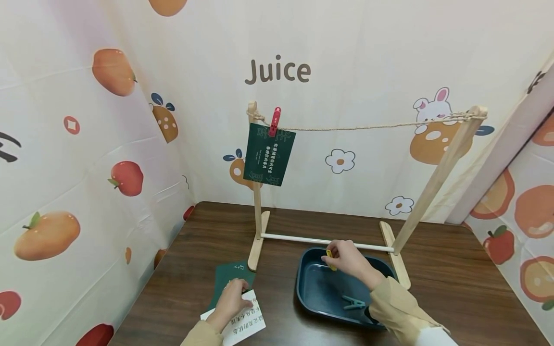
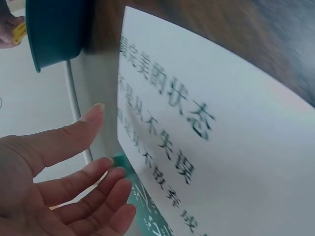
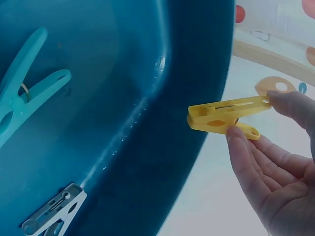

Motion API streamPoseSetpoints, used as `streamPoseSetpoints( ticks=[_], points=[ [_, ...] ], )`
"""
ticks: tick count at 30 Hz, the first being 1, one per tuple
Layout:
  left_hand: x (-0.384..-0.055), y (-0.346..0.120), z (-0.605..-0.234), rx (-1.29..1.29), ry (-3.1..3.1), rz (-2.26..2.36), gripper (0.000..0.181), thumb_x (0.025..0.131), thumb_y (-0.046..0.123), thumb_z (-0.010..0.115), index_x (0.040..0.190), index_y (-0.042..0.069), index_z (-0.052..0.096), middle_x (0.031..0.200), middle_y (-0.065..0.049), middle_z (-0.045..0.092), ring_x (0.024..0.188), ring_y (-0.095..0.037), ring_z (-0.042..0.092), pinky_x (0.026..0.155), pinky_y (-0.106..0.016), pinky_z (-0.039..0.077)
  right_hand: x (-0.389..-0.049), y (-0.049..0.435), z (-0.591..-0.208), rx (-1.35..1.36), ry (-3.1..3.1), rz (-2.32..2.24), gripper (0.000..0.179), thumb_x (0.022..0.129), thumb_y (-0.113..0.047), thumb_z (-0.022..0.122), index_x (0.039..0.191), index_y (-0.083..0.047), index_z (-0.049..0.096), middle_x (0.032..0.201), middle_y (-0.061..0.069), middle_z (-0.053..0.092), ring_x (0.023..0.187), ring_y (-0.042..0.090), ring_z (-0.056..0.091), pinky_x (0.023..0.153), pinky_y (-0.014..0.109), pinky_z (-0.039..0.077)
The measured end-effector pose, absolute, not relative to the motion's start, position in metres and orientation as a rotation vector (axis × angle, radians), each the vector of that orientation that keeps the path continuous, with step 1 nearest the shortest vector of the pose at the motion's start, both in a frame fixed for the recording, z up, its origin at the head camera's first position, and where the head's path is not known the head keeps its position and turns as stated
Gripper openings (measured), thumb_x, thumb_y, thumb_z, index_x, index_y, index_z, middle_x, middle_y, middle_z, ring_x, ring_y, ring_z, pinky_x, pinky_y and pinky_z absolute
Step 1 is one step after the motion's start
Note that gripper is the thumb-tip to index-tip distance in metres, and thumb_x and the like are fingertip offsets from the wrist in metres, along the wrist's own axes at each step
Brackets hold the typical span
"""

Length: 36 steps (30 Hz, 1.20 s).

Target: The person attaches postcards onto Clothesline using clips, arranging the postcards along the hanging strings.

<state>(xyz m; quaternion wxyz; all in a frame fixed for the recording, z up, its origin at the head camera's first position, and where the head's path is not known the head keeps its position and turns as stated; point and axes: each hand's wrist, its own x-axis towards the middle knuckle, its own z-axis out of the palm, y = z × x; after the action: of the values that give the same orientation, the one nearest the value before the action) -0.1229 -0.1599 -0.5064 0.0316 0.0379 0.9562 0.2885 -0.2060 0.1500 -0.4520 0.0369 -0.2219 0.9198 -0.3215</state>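
Between thumb and fingers my right hand (image 1: 348, 259) pinches a yellow clothespin (image 3: 224, 116) above the far part of a dark blue basin (image 1: 318, 283). In that basin lie a teal clothespin (image 1: 353, 302) and a grey one (image 3: 55, 211), the grey seen in the right wrist view. My left hand (image 1: 231, 300), thumb apart from relaxed fingers, is beside a white card (image 2: 236, 128) with printed characters. Whether its fingertips touch the card I cannot tell. A dark green card (image 1: 229, 273) lies on the table, partly hidden by that hand and the white card.
A wooden rack (image 1: 426, 192) stands behind the basin, with a rope (image 1: 359, 128) strung between its posts. From the rope's left end a green card (image 1: 269, 156) hangs by a red clothespin (image 1: 274, 121). A white bar (image 1: 298, 239) joins the rack's feet.
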Motion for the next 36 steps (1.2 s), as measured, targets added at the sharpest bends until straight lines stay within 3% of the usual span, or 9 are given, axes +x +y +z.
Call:
streamPoseSetpoints(
  ticks=[8,12,16,28,36],
  points=[
    [-0.123,-0.164,-0.515,0.048,2.966,0.762,0.047,0.043,0.006,0.084,0.082,-0.004,0.061,0.079,-0.012,0.056,0.084,-0.037,0.055,0.076,-0.046,0.045,-0.201,0.150,-0.445,-0.647,2.888,-1.111,0.018,0.078,-0.018,0.068,0.084,-0.002,0.061,0.069,-0.002,0.058,0.060,0.007,0.054,0.053,0.020,0.045],
    [-0.122,-0.166,-0.518,0.075,3.029,0.696,0.051,0.037,0.011,0.087,0.078,-0.003,0.059,0.077,-0.012,0.054,0.075,-0.034,0.055,0.068,-0.045,0.047,-0.199,0.150,-0.442,-0.582,2.899,-1.176,0.020,0.078,-0.019,0.068,0.087,-0.002,0.062,0.071,-0.002,0.057,0.062,0.008,0.054,0.054,0.020,0.045],
    [-0.120,-0.166,-0.519,0.094,3.062,0.629,0.051,0.035,0.015,0.088,0.073,-0.001,0.058,0.075,-0.012,0.053,0.068,-0.029,0.052,0.062,-0.044,0.046,-0.197,0.152,-0.440,-0.550,2.912,-1.234,0.024,0.078,-0.020,0.068,0.090,-0.001,0.062,0.073,-0.001,0.058,0.063,0.009,0.055,0.055,0.020,0.046],
    [-0.124,-0.168,-0.522,0.082,3.045,0.607,0.048,0.033,0.018,0.086,0.068,0.001,0.058,0.082,-0.022,0.060,0.078,-0.039,0.057,0.067,-0.047,0.047,-0.194,0.157,-0.439,-0.433,2.923,-1.342,0.024,0.077,-0.024,0.069,0.089,-0.003,0.063,0.074,-0.001,0.061,0.064,0.009,0.056,0.056,0.022,0.046],
    [-0.125,-0.169,-0.523,0.059,3.020,0.637,0.051,0.033,0.017,0.086,0.071,0.000,0.058,0.071,-0.009,0.054,0.064,-0.025,0.053,0.061,-0.039,0.047,-0.190,0.160,-0.441,-0.360,2.884,-1.402,0.027,0.078,-0.028,0.068,0.089,-0.004,0.064,0.074,-0.001,0.061,0.065,0.010,0.056,0.056,0.023,0.046]
  ],
)
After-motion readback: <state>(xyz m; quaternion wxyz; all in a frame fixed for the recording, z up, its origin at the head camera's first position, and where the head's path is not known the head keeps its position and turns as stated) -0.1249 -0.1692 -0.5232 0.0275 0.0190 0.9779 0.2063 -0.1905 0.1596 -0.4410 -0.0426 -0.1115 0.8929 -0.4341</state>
